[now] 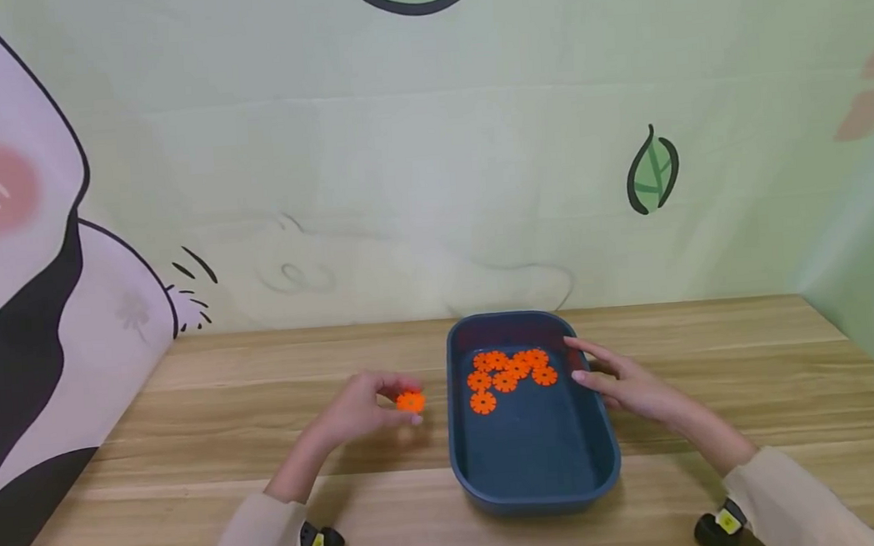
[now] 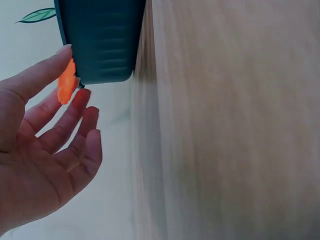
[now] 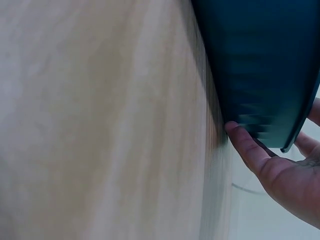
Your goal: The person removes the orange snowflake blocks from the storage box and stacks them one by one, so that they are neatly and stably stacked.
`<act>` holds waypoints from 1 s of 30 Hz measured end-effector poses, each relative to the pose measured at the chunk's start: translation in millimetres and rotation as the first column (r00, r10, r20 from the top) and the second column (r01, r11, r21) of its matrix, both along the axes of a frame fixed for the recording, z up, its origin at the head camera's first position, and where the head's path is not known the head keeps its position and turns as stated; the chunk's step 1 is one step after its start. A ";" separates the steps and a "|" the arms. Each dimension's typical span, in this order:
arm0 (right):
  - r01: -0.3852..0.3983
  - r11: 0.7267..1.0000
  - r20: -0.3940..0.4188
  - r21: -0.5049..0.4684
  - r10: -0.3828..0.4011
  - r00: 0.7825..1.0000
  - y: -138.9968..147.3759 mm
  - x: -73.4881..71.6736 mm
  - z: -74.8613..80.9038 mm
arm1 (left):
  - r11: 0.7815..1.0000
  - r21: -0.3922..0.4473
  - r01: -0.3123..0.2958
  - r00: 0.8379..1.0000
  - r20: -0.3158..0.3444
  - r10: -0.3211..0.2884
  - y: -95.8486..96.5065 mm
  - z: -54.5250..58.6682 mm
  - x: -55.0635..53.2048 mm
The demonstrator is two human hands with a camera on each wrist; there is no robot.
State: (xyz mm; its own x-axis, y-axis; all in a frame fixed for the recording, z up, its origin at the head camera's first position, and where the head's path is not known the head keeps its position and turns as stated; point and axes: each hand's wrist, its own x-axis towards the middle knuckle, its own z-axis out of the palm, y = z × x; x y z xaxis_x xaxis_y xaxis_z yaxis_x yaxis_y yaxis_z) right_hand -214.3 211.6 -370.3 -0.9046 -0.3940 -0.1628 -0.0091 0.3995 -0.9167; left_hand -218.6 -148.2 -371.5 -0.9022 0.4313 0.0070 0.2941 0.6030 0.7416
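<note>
My left hand point(image 1: 361, 407) pinches an orange notched plastic disc point(image 1: 411, 401) between thumb and fingers, left of a dark blue tub point(image 1: 459, 464). In the left wrist view the disc point(image 2: 67, 82) appears edge-on beside the tub wall point(image 2: 102, 45). Several matching orange discs point(image 1: 505, 381) lie flat in the far half of the tub, some overlapping. At the tub's right side, my right hand point(image 1: 635, 386) holds the rim, thumb and a finger over it. Another finger point(image 3: 245, 142) presses against the outer wall, as the right wrist view shows.
The tub stands on a wood-grain table point(image 1: 248, 385). Behind the table hangs a pale green backdrop point(image 1: 310, 164) printed with leaves and a panda-like figure point(image 1: 23, 265). Black devices point(image 1: 323, 545) are strapped at both wrists.
</note>
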 end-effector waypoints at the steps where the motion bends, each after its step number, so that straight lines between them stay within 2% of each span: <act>1: 0.001 1.000 -0.001 0.002 -0.001 1.000 0.0 -0.3 0.0 | 1.000 -0.011 0.009 1.000 0.007 -0.009 -0.3 -0.9 -0.7; 7: 0.002 1.000 -0.005 0.014 -0.002 1.000 0.8 -1.1 -1.9 | 0.995 -0.038 0.097 0.993 0.070 -0.094 -2.4 -8.2 -6.1; 10: -0.003 1.000 -0.005 0.004 0.003 1.000 1.5 -1.0 -3.4 | 0.991 -0.049 0.127 0.990 0.071 -0.124 -3.8 -10.9 -7.7; 23: -0.010 1.000 -0.005 -0.011 0.010 1.000 0.8 -0.7 -3.7 | 0.980 -0.146 0.138 0.990 0.024 -0.136 -4.0 -16.7 -12.3; 30: -0.009 1.000 -0.008 -0.009 0.009 1.000 0.0 -0.9 -2.0 | 0.979 -0.138 0.151 0.989 0.028 -0.148 -4.2 -17.5 -14.3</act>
